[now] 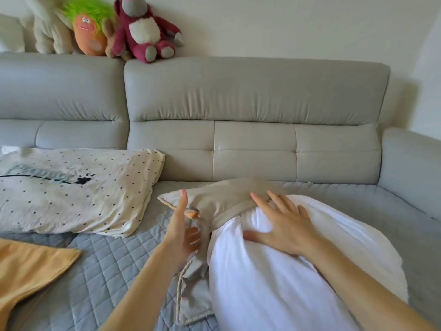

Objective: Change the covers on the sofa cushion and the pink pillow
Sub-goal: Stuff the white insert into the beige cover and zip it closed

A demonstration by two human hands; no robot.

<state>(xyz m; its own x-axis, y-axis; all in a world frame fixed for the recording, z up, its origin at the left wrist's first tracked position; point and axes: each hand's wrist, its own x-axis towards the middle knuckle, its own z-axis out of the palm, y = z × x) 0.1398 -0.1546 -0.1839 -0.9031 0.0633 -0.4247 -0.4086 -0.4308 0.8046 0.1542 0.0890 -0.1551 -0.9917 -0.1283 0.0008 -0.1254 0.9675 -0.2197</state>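
So the white cushion insert (298, 271) lies on the sofa seat, right in front of the camera, with its far end still tucked inside the beige cover (222, 199). The rest of that cover is bunched along the insert's left side and trails down onto the grey quilted seat pad (107, 259).

Right hand (279, 225) lies flat on top of the insert, fingers spread and straight, fingertips reaching the cover's edge, not gripping anything. Left hand (183, 230) is at the cover's open edge, palm facing right, thumb pointing up; the fingers look slipped just inside the fabric but I can't tell for sure if they pinch it. There's a small orange bit (192, 214) on the cover by the thumb, too blurry to identify.

Other stuff around: a cream pillow with black dots (78, 189) sits to the left against the backrest, with a dark line drawing and some teal script on it that I can't read. A yellow-orange cloth (31, 266) lies at the lower left. Up on the grey sofa back (250, 91) are plush toys: a magenta bear (143, 29), an orange one with green hair (90, 32), and a cream one (50, 29).
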